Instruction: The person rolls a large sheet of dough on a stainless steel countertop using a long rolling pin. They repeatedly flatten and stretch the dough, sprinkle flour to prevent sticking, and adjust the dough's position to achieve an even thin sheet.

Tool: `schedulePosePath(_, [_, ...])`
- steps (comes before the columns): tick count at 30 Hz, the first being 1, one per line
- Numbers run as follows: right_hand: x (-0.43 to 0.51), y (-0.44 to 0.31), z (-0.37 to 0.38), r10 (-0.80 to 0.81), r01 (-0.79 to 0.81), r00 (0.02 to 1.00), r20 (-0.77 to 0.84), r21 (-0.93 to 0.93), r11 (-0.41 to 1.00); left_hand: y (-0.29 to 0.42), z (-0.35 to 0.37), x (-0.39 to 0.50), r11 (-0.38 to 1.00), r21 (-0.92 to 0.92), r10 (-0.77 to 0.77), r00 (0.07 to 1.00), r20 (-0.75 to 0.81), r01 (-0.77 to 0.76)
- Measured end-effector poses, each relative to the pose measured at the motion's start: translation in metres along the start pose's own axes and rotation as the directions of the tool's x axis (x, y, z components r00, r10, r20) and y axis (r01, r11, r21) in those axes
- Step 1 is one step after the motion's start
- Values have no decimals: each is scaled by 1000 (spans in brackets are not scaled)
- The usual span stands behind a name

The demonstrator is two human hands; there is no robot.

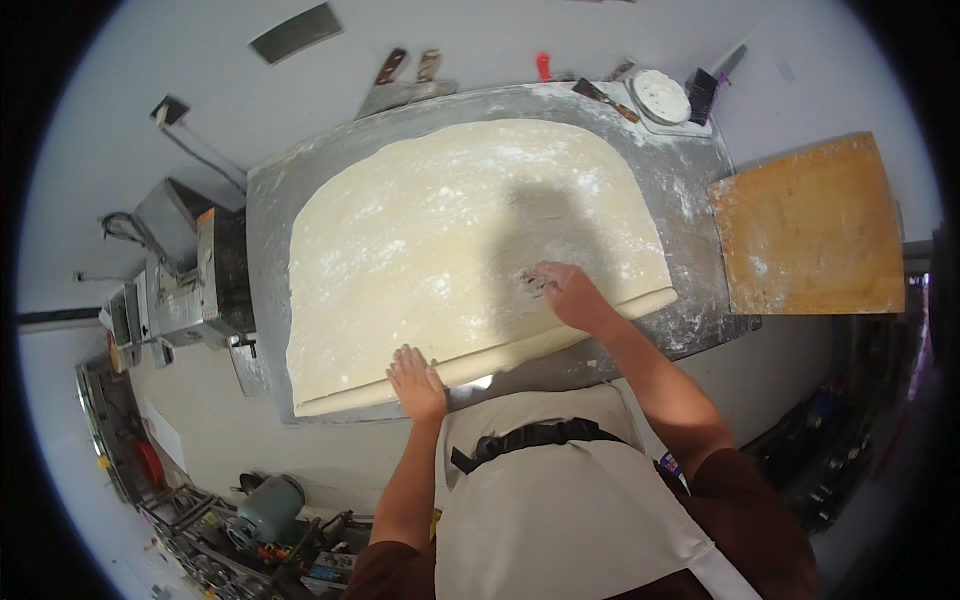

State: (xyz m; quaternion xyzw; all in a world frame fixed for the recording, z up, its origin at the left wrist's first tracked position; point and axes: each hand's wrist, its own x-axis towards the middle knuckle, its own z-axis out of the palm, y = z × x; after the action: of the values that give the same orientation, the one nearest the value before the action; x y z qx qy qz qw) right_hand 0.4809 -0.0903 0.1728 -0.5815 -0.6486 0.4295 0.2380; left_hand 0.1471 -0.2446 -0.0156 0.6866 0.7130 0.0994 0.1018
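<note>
A broad, flour-dusted sheet of dough (420,225) spreads over the grey worktop (694,262). Its near edge is turned into a long, thin roll (517,358) that slants up to the right. My left hand (418,384) lies flat on this roll, left of its middle, with the fingers pointing away from me. Over the sheet, just beyond the right half of the roll, is my right hand (566,292). Its fingers are bent and look floury; whether anything is between them is hidden. A dark shadow falls on the dough around that hand.
A wooden board (810,232) adjoins the worktop's right side. Along the back are a bowl of white powder (661,96), a scraper (606,101), a brush (703,96) and wide blades with handles (409,94). A metal machine (202,270) stands at the left, a gas cylinder (270,504) lower left.
</note>
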Motion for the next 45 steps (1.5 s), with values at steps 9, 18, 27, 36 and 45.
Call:
schedulePosePath(9, [21,-8,71,-215,226,974,73,-240,944,-36,-20,-29,977,-181,151,969,197,-116])
schedulePosePath(18, [-40,280,-85,407,-513,796,-449,-143,846,-269,-64,-39,800,-128,-599,770,-221,585])
schedulePosePath(27, [-137,406,-123,501,-741,671,-547,-481,468,-384,-51,-41,649,-149,-740,664,104,746])
schedulePosePath(36, [-121,385,-96,751,-865,489,-444,-139,481,-342,-76,-12,428,4,-867,410,284,904])
schedulePosePath(45, [-112,377,-93,847,-906,424,-321,-142,400,-296,-68,1,88,-312,-910,204,360,946])
